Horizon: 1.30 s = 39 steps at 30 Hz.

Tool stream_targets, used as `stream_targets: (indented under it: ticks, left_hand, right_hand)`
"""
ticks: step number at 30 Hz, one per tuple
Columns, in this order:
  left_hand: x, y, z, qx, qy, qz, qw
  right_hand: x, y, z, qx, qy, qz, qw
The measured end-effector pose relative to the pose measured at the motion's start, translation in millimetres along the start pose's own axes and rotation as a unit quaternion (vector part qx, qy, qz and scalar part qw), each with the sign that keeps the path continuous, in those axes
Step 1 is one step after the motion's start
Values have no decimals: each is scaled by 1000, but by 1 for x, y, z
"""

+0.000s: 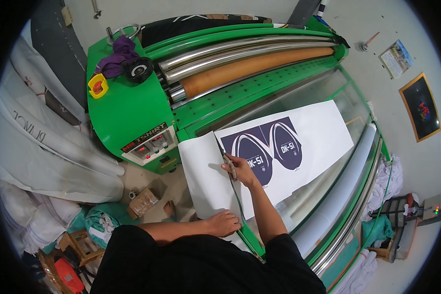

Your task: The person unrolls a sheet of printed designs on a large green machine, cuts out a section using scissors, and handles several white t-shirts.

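My right hand [242, 169] grips scissors [230, 164], whose blades point up along a slit in white paper [330, 127] lying across the green machine's clear top. The sheet beside the slit bears a dark navy print [264, 144] of two rounded shapes with white lettering. My left hand [224, 223] has its fingers curled onto the lower end of the left-hand part of the paper [198, 176], which drapes over the machine's edge.
A green roller machine [108, 117] has metal rollers, a control panel [147, 147] and a yellow tape dispenser [97, 85] on top. White fabric rolls [44, 147] stand at left. A cardboard box [144, 196] sits on the floor by a bare foot [169, 208]. Bundles [377, 235] lie at right.
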<state>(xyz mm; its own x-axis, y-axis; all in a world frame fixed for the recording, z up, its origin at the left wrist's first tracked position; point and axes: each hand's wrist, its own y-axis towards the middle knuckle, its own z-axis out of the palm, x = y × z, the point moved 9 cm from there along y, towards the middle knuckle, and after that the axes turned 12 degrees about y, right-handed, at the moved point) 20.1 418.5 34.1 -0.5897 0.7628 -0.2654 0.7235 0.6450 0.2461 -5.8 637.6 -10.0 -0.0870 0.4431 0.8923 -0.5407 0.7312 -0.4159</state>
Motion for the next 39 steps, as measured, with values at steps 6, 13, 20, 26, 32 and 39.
stream_targets:
  ticks: [6, 13, 20, 26, 32, 39]
  left_hand:
    - [1, -15, -12, 7, -66, 50, 997]
    - [41, 31, -22, -24, 22, -84, 996]
    - [57, 33, 10, 93, 71, -76, 990]
    - [112, -24, -33, 145, 152, -232, 950]
    - [150, -34, -53, 81, 166, -260, 948]
    - [164, -2, -13, 96, 123, -274, 949]
  right_hand:
    - [26, -86, -55, -164, -32, -145, 975]
    - [-6, -200, -158, -429, -99, -149, 885]
    - [-16, -248, -173, -497, -64, -160, 851]
    - [-16, -242, -196, -497, -153, -178, 836]
    - [-7, -200, -175, -413, -264, -174, 854]
    - [-10, -173, -160, -336, -354, -167, 857]
